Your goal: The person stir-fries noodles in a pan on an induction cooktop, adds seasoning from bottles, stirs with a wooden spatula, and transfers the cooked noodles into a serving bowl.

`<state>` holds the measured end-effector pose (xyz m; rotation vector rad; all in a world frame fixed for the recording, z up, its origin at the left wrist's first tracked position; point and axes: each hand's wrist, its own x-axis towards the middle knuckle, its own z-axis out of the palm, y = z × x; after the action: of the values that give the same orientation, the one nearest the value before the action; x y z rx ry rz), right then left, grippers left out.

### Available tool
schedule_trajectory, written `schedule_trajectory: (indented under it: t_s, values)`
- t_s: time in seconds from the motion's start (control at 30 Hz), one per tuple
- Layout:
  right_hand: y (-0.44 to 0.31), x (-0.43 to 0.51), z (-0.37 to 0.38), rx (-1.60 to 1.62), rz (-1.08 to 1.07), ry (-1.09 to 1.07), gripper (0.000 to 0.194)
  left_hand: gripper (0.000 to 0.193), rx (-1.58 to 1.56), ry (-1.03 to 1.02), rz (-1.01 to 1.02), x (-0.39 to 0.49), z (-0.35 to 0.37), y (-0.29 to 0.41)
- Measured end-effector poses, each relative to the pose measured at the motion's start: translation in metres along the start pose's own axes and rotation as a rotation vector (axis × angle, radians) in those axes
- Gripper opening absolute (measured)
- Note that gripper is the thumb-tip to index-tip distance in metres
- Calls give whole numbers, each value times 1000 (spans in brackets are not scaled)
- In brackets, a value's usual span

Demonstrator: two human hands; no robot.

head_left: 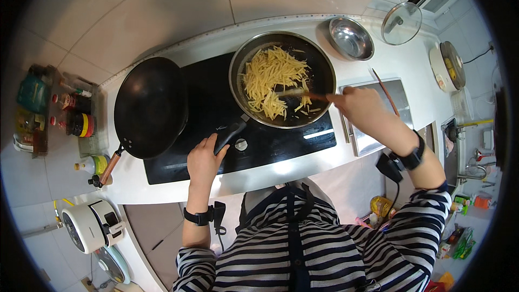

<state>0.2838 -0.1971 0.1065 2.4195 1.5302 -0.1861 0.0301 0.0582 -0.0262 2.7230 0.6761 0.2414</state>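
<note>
My left hand [204,160] is wrapped around the black handle [231,133] of a deep frying pan [322,63]. The pan stands on the right part of a black glass cooktop [206,89]. Pale yellow strips [271,69], apparently shredded potato, are heaped in its left and middle, with a few loose pieces at the right. From the right, my right hand [361,107] grips the handle of a wooden spatula [314,95]. The spatula's blade lies among the strips, partly covered by them. Both wrists wear black straps with small devices.
A black wok [150,105] rests at the cooktop's left, its wooden handle [110,167] pointing towards me. Right of the pan are a steel bowl [351,38], a glass lid [401,23], a rectangular metal board [365,142] and a thin brown stick [385,91]. Condiment bottles [83,125] stand far left.
</note>
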Motion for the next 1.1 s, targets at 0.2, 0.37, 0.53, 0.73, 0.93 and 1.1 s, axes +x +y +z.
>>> schedule_trajectory:
  t_s: [0.2,0.37,0.53,0.73,0.93,1.1]
  values:
    - [-44,9,36,73,-52,-43,54,43,-10,6,-6,-2,3,-2]
    - [-23,57,72,56,172,189,54,43,35,71,61,-2,4,-3]
    - [19,85,71,-1,195,313,45,43,56,64,59,-3,5,-4]
    - [28,58,49,46,-28,121,36,43,22,38,34,-2,3,-2]
    - [27,-16,-23,12,-53,-96,23,43,-8,-2,-20,-2,2,0]
    - [7,18,-9,-136,43,-51,19,43,0,-9,-30,-2,1,0]
